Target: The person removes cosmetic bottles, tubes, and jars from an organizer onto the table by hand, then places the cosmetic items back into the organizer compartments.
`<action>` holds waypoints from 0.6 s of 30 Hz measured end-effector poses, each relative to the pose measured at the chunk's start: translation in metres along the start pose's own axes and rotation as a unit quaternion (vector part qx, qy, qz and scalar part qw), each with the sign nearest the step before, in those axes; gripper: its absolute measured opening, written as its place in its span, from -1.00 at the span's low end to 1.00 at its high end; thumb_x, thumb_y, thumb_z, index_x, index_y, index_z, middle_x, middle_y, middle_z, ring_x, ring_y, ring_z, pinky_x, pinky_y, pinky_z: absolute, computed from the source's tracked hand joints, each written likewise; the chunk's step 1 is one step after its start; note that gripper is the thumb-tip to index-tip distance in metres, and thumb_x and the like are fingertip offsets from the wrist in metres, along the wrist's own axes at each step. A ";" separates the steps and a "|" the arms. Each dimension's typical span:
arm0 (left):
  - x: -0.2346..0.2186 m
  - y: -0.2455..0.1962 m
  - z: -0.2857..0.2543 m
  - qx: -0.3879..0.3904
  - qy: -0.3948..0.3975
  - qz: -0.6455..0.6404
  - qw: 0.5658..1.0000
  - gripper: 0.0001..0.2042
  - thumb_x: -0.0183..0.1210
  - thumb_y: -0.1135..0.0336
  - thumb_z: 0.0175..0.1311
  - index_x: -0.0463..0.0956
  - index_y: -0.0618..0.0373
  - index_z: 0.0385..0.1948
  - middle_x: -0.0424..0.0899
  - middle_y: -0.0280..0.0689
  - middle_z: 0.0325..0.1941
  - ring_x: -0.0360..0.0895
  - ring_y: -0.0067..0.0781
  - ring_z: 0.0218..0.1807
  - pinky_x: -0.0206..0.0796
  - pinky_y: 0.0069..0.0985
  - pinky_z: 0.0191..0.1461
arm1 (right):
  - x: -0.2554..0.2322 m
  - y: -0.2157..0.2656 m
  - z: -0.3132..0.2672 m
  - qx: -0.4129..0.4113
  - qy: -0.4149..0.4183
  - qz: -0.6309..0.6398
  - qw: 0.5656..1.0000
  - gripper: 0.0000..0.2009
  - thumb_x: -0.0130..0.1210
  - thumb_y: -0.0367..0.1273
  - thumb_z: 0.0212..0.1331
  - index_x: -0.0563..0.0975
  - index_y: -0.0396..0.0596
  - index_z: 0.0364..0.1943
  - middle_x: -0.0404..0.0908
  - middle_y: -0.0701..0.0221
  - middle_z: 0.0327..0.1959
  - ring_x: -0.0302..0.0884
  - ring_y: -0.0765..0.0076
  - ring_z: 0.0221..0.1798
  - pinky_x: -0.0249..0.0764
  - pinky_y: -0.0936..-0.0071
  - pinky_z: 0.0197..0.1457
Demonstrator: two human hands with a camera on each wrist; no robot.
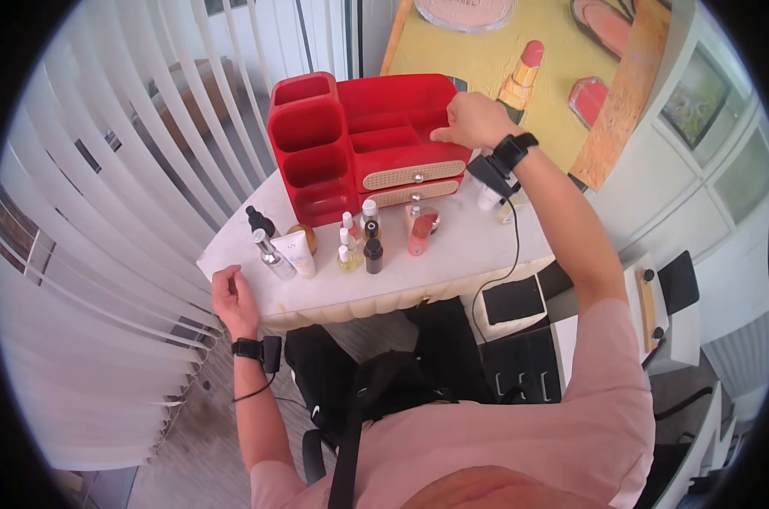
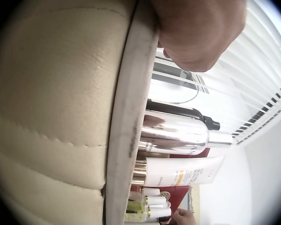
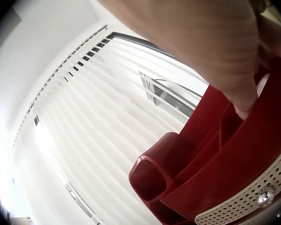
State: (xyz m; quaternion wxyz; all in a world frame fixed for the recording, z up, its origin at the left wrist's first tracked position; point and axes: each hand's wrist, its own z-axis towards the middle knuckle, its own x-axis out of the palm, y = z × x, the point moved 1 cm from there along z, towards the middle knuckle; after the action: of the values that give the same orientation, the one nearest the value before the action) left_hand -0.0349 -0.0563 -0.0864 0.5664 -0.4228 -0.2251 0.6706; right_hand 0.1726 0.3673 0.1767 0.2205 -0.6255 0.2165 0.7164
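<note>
A red organizer (image 1: 397,157) with open compartments and two woven-front drawers stands on the white table (image 1: 317,297). My right hand (image 1: 478,123) grips its right end, the thumb inside the top compartment; the other fingers are partly hidden. The right wrist view has this hand (image 3: 201,47) over the red organizer (image 3: 210,173). My left hand (image 1: 234,299) rests at the table's left edge, fingers loosely curled and holding nothing. Closest to it are a silver bottle (image 1: 274,257) and a white tube (image 1: 296,254). The left wrist view shows the left hand (image 2: 201,33) at the table edge (image 2: 126,117).
Small bottles, including a dark one (image 1: 373,256), and a pink bottle (image 1: 418,235) stand before the organizer. Small white items (image 1: 489,198) are at its right. Vertical blinds (image 1: 104,254) hang at left; a painted panel (image 1: 486,51) is behind. A cable (image 1: 515,246) trails from my right wrist.
</note>
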 end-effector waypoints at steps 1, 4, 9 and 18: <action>0.000 0.000 0.000 0.010 -0.001 0.003 1.000 -0.88 0.13 0.46 0.49 0.64 0.23 -0.13 0.62 -0.32 -0.27 0.50 -0.56 -0.31 0.40 -0.53 -0.16 | 0.003 0.000 0.004 0.001 0.003 0.001 1.000 -0.61 0.48 -0.04 0.09 0.75 -0.10 -0.35 0.79 0.21 -0.36 0.78 0.04 -0.18 0.66 0.13 -0.08; -0.001 0.001 0.000 0.006 0.002 0.000 1.000 -0.88 0.14 0.45 0.49 0.64 0.23 -0.14 0.62 -0.33 -0.27 0.49 -0.55 -0.31 0.39 -0.53 -0.16 | 0.009 0.001 0.013 -0.018 -0.009 -0.007 1.000 -0.61 0.49 -0.06 0.07 0.74 -0.13 -0.36 0.78 0.21 -0.43 0.79 0.07 -0.22 0.66 0.16 -0.09; 0.000 0.000 0.000 0.006 0.004 0.002 1.000 -0.88 0.14 0.44 0.49 0.64 0.23 -0.13 0.61 -0.33 -0.28 0.48 -0.55 -0.31 0.38 -0.53 -0.16 | 0.012 -0.004 0.021 -0.031 0.022 0.051 0.998 -0.62 0.48 -0.18 0.12 0.60 -0.21 -0.54 0.67 0.25 -0.62 0.69 0.28 -0.57 0.58 0.34 -0.38; 0.003 0.011 0.001 0.020 -0.004 -0.025 0.999 -0.88 0.15 0.45 0.48 0.64 0.24 -0.13 0.62 -0.35 -0.26 0.49 -0.57 -0.27 0.38 -0.55 -0.12 | 0.007 -0.009 0.019 -0.057 0.022 0.112 0.992 -0.64 0.46 -0.27 0.10 0.51 -0.20 -0.56 0.63 0.31 -0.63 0.67 0.33 -0.59 0.55 0.34 -0.44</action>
State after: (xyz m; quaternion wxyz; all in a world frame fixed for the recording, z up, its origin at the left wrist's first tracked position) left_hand -0.0423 -0.0565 -0.0955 0.5901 -0.4034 -0.2244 0.6624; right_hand 0.1615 0.3857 0.1716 0.0976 -0.6245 0.2487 0.7339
